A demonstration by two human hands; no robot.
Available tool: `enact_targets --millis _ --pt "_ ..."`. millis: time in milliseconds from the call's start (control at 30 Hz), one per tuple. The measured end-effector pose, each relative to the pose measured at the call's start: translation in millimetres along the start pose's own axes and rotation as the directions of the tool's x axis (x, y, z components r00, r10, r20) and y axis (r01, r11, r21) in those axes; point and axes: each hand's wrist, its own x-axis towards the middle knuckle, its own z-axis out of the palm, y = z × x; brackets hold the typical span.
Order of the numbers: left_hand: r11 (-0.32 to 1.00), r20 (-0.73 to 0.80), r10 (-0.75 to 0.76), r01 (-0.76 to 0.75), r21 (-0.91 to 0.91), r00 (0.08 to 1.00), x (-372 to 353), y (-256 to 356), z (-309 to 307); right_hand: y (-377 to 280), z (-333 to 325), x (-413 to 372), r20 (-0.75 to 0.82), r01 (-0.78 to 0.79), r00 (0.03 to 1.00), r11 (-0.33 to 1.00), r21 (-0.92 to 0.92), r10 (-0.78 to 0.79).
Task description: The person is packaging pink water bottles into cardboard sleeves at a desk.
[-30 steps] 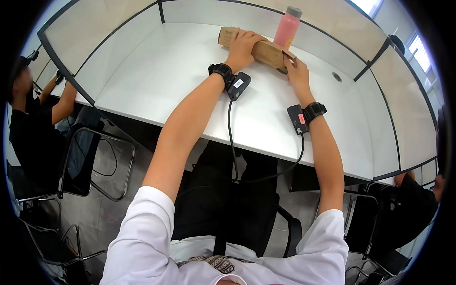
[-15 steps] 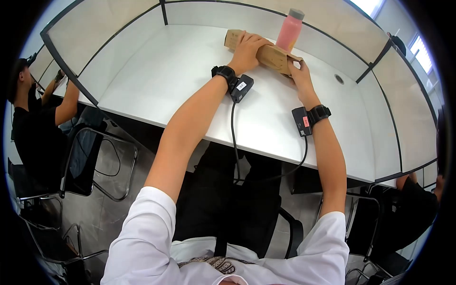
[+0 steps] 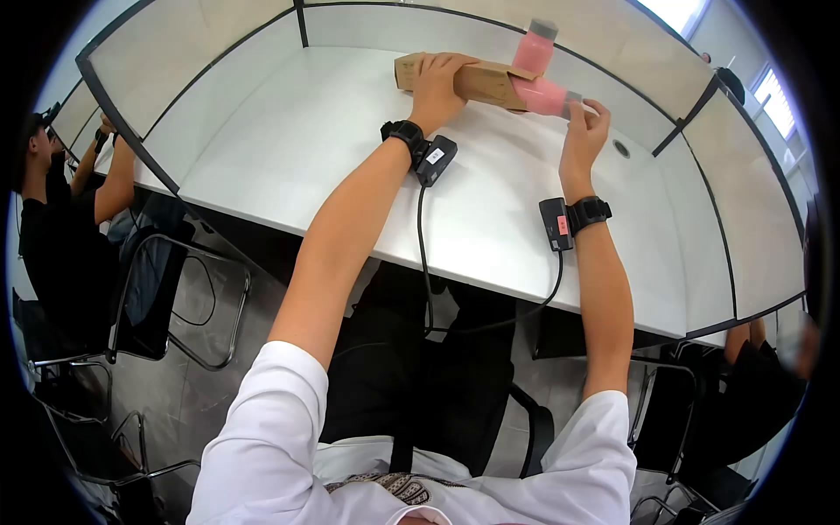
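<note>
Box (image 3: 477, 80) lies lengthwise at the far side of the desk (image 3: 350, 166). Left hand (image 3: 435, 77) is clamped over the box top, near its left end. A pink bottle (image 3: 541, 94) lies on its side, sticking out of the box's right end, grey cap outward. Right hand (image 3: 584, 131) has its fingers closed on the cap end. Hands are apart. An upright bottle (image 3: 535, 48), also pink, stands just behind the box. Both wrists carry black bands with cables.
</note>
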Motion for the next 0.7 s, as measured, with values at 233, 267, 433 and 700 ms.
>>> enact_targets --millis 233,267,433,700 --pt "0.995 -0.068 -0.077 0.081 0.060 0.995 0 -4 0 -14 -12 12 -0.140 0.054 0.990 0.951 0.305 -0.012" --pt "0.994 -0.060 -0.078 0.082 0.066 0.995 0 -4 1 -19 -15 12 -0.150 0.036 0.989 0.964 0.265 0.004" --pt "0.981 -0.146 -0.127 0.146 0.130 0.981 0 -12 -2 -20 -24 17 -0.306 0.096 0.951 0.980 0.174 -0.039" --pt "0.981 -0.284 -0.186 0.195 0.001 0.940 4 -12 -13 -44 -36 21 -0.384 0.194 0.897 0.976 -0.103 -0.219"
